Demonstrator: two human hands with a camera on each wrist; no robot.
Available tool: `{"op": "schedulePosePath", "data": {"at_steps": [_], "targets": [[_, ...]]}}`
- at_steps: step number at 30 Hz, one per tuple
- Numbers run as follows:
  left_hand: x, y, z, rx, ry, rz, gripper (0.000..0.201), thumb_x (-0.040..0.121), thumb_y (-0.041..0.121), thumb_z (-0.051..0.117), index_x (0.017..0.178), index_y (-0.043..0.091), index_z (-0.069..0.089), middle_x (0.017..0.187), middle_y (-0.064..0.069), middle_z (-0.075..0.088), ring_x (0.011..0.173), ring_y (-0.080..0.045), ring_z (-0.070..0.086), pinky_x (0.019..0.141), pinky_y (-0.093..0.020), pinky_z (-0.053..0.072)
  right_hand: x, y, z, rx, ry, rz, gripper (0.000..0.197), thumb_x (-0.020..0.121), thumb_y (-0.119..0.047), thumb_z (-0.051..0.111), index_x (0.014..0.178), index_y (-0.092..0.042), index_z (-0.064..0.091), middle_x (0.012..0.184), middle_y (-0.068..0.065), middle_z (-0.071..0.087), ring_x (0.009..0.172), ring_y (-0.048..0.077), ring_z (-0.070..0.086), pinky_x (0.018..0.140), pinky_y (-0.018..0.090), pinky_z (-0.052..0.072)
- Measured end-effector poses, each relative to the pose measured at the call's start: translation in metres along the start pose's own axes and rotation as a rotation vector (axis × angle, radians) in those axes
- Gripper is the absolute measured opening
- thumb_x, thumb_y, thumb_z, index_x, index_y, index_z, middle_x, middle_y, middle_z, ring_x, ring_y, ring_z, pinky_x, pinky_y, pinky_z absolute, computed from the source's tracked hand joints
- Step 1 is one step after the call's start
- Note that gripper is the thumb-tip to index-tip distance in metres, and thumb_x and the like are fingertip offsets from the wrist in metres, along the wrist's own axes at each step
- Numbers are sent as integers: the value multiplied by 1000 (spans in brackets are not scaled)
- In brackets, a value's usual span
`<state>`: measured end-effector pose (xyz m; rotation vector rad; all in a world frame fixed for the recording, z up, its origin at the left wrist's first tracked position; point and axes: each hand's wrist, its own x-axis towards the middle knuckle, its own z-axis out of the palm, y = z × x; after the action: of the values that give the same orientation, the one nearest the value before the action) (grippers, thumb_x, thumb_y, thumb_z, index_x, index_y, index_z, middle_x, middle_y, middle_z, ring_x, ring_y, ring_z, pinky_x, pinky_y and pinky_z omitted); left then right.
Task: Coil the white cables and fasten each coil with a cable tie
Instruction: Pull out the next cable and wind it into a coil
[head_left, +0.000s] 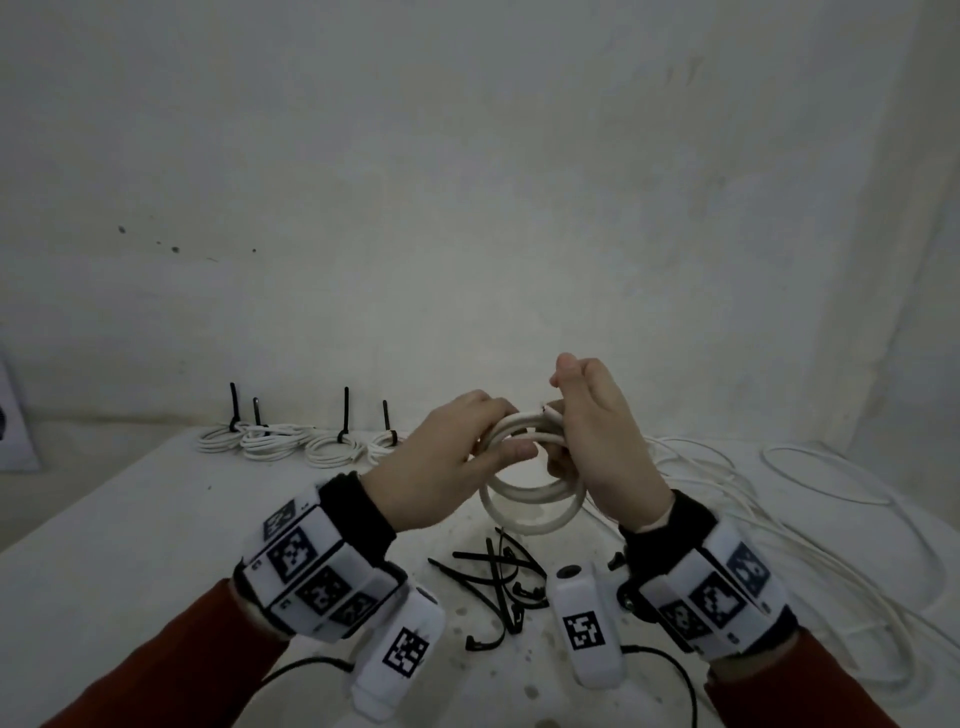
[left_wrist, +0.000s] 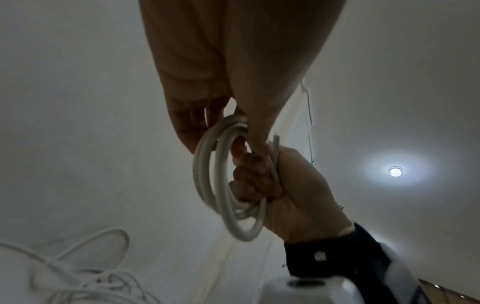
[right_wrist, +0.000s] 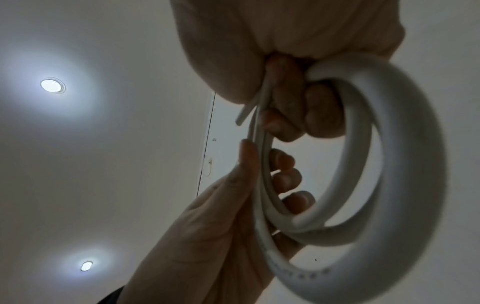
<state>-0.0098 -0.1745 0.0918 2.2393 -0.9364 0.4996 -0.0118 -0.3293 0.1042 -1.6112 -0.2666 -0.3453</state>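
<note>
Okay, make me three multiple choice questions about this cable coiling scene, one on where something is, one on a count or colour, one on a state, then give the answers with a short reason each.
1. Where do the loose black cable ties lie?
A. on the table below the hands
B. on the wall
C. in the right hand

2. How many tied coils sit at the table's far edge?
A. one
B. four
C. seven

3. What is the state of the held coil?
A. tied
B. lying flat on the table
C. untied, in both hands

Answers: A, they lie scattered between the wrists; B, four upright black tie tails show; C, left hand and right hand grip it, with no tie on it.
</note>
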Motion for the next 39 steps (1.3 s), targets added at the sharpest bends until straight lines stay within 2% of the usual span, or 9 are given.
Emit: {"op": "schedulePosePath", "data": {"at_steps": [4, 6, 11, 14, 18, 21, 27, 32, 39], "targets": [[-4, 3, 19, -312, 153, -126, 19, 98, 26, 45, 82, 16, 52, 63, 5, 57, 63, -15, 58, 65, -34, 51, 6, 2, 5, 22, 114, -54, 38, 100, -47, 33, 85, -13, 41, 67, 4, 46, 44, 11, 43, 40, 25, 36], [-5, 6, 25, -480, 245, -237, 20, 99, 21, 43, 81, 14, 51, 56, 1, 50, 60, -17, 56, 59, -26, 51, 5, 3, 7, 96, 93, -87, 39, 101, -44, 32, 82, -11, 39, 66, 10, 46, 43, 13, 39, 40, 26, 33], [0, 3, 26, -620, 366, -339, 26, 100, 24, 42, 81, 11, 53, 47, 12, 43, 46, -3, 44, 64, -32, 50, -5, 13, 8, 144, 39, -190, 34, 104, -33, 32, 86, -7, 43, 64, 10, 60, 46, 16, 44, 45, 28, 39], [0, 3, 30, -714, 391, -398, 29, 100, 27, 41, 77, 10, 48, 45, 12, 39, 44, -3, 40, 65, -32, 50, -5, 28, 10, 106, 158, -233, 49, 100, -47, 29, 86, -4, 48, 65, 15, 56, 50, 21, 51, 48, 34, 45], [5, 0, 23, -1060, 449, -513, 39, 99, 41, 34, 72, 14, 42, 50, 7, 26, 45, -8, 30, 57, -23, 38, -4, 36, 8, 122, 214, -108, 58, 88, -60, 28, 75, -8, 51, 67, 4, 59, 56, 21, 55, 52, 36, 51], [8, -9, 16, -1162, 477, -561, 42, 98, 46, 34, 72, 14, 45, 52, 5, 24, 44, -8, 27, 54, -22, 35, -4, 40, 6, 195, 137, -23, 56, 98, -49, 33, 58, -11, 42, 50, 5, 46, 47, 17, 50, 56, 33, 48], [6, -21, 15, -1305, 480, -577, 37, 99, 38, 38, 70, 14, 42, 49, 6, 34, 41, -8, 37, 56, -22, 49, 7, 34, -6, 849, -9, 252, 36, 102, -27, 33, 69, -16, 40, 52, -3, 28, 43, 10, 25, 42, 22, 28], [6, -21, 12, -1291, 459, -543, 35, 101, 32, 34, 73, 13, 43, 50, 7, 34, 41, -7, 34, 56, -20, 50, 7, 26, -20, 831, -81, 66, 13, 92, -15, 44, 81, -10, 47, 68, 0, 45, 51, 11, 35, 47, 22, 33], [3, -4, 19, -917, 250, -490, 33, 101, 31, 35, 74, 13, 42, 58, 5, 30, 50, -10, 29, 61, -24, 41, 5, 19, -15, 224, 62, -338, 15, 88, -16, 61, 98, -9, 70, 87, -6, 71, 72, 8, 58, 70, 20, 50]]}}
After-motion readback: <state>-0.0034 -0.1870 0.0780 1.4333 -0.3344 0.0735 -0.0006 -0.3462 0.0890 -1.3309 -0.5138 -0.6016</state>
